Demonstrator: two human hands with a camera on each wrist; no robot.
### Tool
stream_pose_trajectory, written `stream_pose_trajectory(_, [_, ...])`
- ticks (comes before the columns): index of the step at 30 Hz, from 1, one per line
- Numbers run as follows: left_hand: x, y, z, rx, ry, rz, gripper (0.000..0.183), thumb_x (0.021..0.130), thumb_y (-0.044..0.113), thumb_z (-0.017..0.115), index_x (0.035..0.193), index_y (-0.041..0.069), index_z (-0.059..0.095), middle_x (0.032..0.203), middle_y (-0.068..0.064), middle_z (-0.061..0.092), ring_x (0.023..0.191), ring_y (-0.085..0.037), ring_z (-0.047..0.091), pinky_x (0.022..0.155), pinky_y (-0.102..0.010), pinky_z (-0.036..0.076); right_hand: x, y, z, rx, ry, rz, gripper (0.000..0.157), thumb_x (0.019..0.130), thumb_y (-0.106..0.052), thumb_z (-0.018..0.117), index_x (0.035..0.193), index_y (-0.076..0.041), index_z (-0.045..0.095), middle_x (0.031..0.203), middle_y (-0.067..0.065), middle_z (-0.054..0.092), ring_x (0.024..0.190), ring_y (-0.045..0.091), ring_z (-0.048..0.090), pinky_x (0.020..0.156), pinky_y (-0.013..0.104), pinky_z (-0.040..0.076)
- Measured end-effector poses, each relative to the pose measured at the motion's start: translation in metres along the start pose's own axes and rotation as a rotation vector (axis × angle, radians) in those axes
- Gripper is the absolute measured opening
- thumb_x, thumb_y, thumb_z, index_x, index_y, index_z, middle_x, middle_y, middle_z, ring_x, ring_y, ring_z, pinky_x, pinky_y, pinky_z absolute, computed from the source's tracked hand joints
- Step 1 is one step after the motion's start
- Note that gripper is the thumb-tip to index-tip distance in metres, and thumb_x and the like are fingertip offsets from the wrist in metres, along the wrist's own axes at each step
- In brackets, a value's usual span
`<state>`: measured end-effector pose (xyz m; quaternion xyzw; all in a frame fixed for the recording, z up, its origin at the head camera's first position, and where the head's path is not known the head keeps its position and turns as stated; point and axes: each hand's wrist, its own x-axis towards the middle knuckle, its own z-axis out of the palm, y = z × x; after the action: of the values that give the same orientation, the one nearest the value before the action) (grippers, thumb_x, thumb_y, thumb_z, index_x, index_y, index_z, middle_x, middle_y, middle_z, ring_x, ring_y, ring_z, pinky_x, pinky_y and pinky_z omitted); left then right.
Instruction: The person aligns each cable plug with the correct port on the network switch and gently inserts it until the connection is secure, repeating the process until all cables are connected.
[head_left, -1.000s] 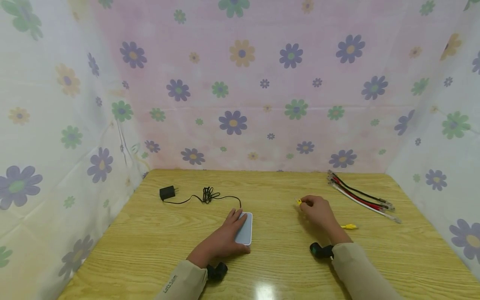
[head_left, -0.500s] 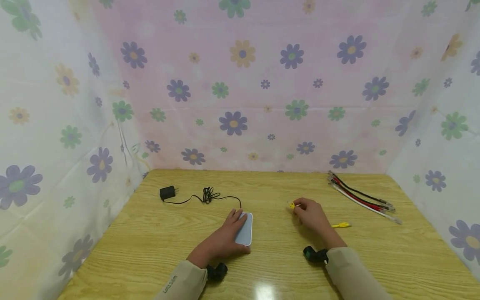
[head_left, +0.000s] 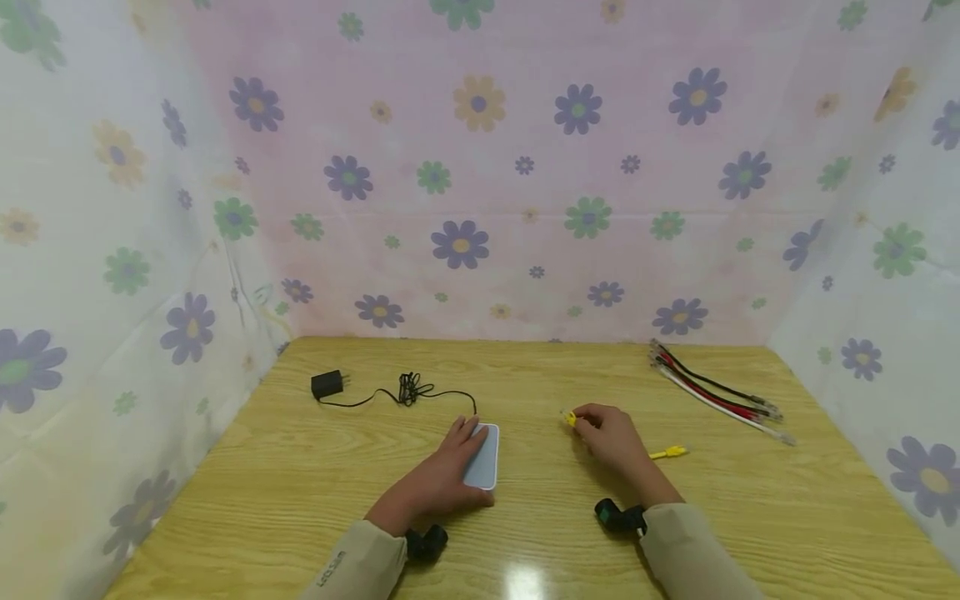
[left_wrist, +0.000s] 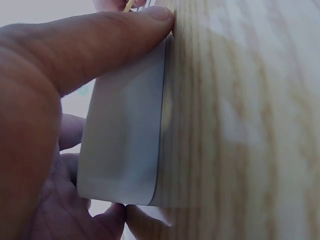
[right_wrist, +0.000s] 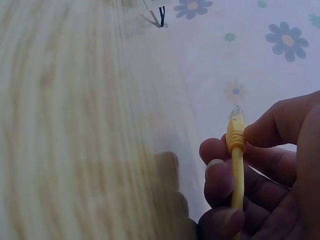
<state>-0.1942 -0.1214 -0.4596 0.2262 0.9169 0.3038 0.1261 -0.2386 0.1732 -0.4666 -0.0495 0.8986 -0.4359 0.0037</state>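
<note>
A small flat box (head_left: 484, 460) with a grey top and white rim lies on the wooden table. My left hand (head_left: 438, 479) grips it, thumb at the near edge and fingers at the far edge. In the left wrist view the thumb crosses one end of the box (left_wrist: 125, 140). To its right, my right hand (head_left: 615, 437) pinches a yellow network cable (right_wrist: 236, 137) just behind its clear plug, which points away from the fingers. The cable's other yellow plug end (head_left: 671, 452) shows beyond the right wrist; the stretch between is hidden by the hand.
A black power adapter (head_left: 327, 384) sits at the back left, its thin cord (head_left: 409, 389) bundled midway and running to the box's far end. Several black, red and white network cables (head_left: 720, 392) lie at the back right. Flowered cloth (head_left: 480, 208) surrounds the table (head_left: 300, 517).
My right hand has moved left and slightly toward me with the yellow network cable, bringing its plug closer to the box. The left hand keeps its hold on the box. The head view has shifted slightly.
</note>
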Motion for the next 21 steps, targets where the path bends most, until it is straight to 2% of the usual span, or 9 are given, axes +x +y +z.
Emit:
stream_pose_trajectory(7, [0.0013, 0.0, 0.0006, -0.014, 0.005, 0.014, 0.098, 0.081, 0.041, 0.076, 0.157, 0.014, 0.019, 0.165, -0.008, 0.005, 0.152, -0.032, -0.002, 0.105, -0.055, 0.034, -0.0029, 0.0032, 0.0036, -0.012, 0.003, -0.03, 0.024, 0.096, -0.018, 0.057, 0.114, -0.008, 0.069, 0.096, 0.004, 0.068, 0.068, 0.012, 0.057, 0.059, 0.029, 0.047])
stream_pose_trajectory(13, [0.0007, 0.0009, -0.0005, -0.012, 0.007, 0.021, 0.097, 0.081, 0.04, 0.075, 0.156, 0.013, 0.02, 0.164, -0.01, 0.006, 0.151, -0.033, -0.002, 0.105, -0.055, 0.034, -0.0043, 0.0029, 0.007, -0.032, -0.004, -0.036, 0.021, 0.095, -0.02, 0.058, 0.111, -0.013, 0.07, 0.097, 0.001, 0.068, 0.077, 0.011, 0.058, 0.064, 0.029, 0.047])
stream_pose_trajectory(21, [0.0023, -0.003, 0.0014, -0.005, 0.0, 0.01, 0.099, 0.081, 0.044, 0.074, 0.157, 0.015, 0.018, 0.165, -0.007, 0.004, 0.152, -0.031, -0.003, 0.104, -0.054, 0.035, -0.005, 0.0035, 0.0101, -0.042, -0.02, -0.061, 0.02, 0.096, -0.02, 0.06, 0.111, -0.014, 0.07, 0.095, -0.001, 0.067, 0.073, 0.01, 0.057, 0.06, 0.028, 0.047])
